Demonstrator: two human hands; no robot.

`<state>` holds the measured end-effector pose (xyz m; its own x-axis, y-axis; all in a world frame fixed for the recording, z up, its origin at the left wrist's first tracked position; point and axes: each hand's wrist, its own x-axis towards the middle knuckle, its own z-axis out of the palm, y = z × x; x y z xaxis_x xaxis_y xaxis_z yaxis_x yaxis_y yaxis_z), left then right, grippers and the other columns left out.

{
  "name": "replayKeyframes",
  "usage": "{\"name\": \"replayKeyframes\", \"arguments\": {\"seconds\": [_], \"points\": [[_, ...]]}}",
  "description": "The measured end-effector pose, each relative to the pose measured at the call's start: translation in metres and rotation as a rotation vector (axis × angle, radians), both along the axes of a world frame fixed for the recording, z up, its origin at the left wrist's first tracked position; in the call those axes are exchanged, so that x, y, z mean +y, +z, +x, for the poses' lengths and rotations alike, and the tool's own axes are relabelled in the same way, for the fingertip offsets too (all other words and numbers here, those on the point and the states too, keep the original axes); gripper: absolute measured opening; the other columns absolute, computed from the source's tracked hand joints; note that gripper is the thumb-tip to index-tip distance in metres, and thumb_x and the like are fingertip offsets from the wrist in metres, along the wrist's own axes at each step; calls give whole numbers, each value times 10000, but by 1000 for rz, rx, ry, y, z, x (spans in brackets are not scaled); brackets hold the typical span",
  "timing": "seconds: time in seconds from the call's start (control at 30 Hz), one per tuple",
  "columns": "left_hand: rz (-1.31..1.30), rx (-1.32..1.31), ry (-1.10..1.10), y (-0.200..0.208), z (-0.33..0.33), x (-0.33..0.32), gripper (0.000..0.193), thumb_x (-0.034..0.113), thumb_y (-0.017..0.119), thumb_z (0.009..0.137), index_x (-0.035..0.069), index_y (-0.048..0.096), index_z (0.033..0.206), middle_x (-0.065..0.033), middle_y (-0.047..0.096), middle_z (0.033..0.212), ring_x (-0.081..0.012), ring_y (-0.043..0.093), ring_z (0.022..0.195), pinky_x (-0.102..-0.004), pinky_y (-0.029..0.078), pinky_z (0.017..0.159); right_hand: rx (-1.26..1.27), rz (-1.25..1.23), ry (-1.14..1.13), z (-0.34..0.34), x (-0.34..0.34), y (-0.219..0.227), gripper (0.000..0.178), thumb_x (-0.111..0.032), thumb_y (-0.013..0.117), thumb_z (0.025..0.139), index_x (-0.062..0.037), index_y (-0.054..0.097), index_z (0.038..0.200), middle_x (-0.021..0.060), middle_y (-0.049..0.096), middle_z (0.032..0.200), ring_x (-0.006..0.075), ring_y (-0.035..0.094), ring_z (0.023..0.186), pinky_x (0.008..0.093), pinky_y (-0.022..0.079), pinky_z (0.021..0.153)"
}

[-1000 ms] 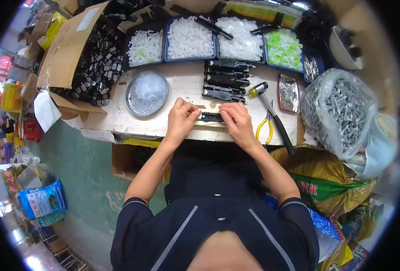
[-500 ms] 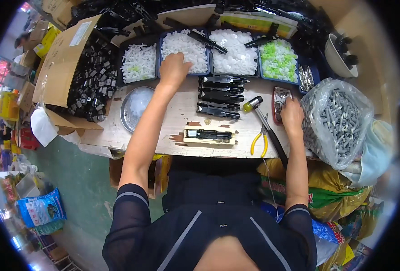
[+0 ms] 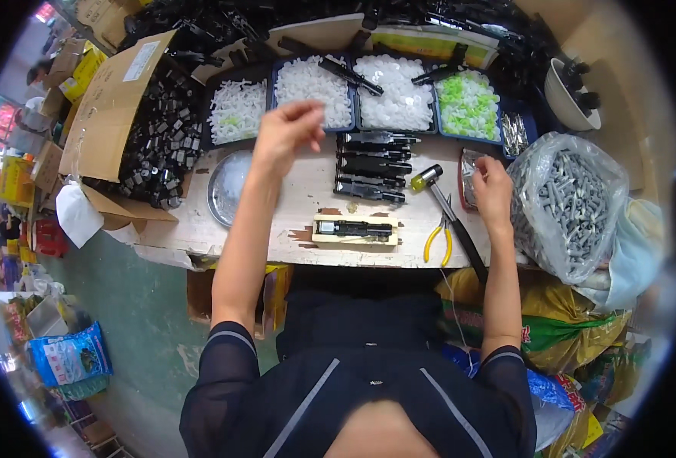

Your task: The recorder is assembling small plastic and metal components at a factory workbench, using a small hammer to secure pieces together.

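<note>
My left hand (image 3: 286,136) hovers just in front of the bin of small white plastic parts (image 3: 312,85), its fingers drawn together; whatever they hold is too small to name. At the red tray (image 3: 467,177) of small metal pieces, my right hand (image 3: 492,189) has its fingers curled in, and I cannot see what is in them. Between my forearms a cream block (image 3: 355,240) on the bench cradles a black, gun-shaped plastic body (image 3: 353,228). Behind it lies a row of similar black parts (image 3: 372,166).
A hammer (image 3: 452,217) and yellow-handled pliers (image 3: 438,243) lie right of the block. Further right stands a clear bag of grey screw-like pieces (image 3: 571,206). A round metal dish (image 3: 219,195) and a carton of black parts (image 3: 101,114) sit left. More bins (image 3: 471,139) line the back.
My left hand has come out of the bin of white parts, back toward me, its fingers now pinched. My right hand has lifted slightly at the red tray, with its fingers curling in.
</note>
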<state>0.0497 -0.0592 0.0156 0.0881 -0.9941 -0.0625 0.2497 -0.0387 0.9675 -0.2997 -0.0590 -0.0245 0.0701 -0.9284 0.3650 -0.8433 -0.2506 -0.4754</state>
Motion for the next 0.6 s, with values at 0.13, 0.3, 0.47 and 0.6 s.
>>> {"name": "replayKeyframes", "arguments": {"seconds": [0.13,0.3,0.47,0.6], "points": [[63,168,-181,-30,-33,66,179,26,619,826,-27,633,996,-114,638,851,-153,628,681,-256,525,537,-912,417,259,47,31,24,99,-29,560,840,-45,594,932,-41,545,760,12,480,622,166,382,510],[103,242,-183,-53,-59,116,174,-10,613,826,-32,624,998,-118,644,878,-150,634,732,-246,537,575,-1048,756,485,109,64,25,101,-79,624,828,-41,607,921,-29,569,745,24,479,578,163,381,493],[63,258,-167,-48,-58,128,409,-39,615,811,-29,472,1194,-94,590,885,-144,622,716,-245,537,575,-1100,886,528,124,73,13,103,-76,620,833,-32,610,925,-15,578,754,39,496,584,174,387,510],[47,222,-186,-45,-57,130,421,-39,617,808,-20,468,1202,-95,593,885,-135,617,723,-241,534,586,-1087,877,553,128,77,14,105,-84,624,831,-38,613,925,-26,578,752,29,487,587,165,375,505]]}}
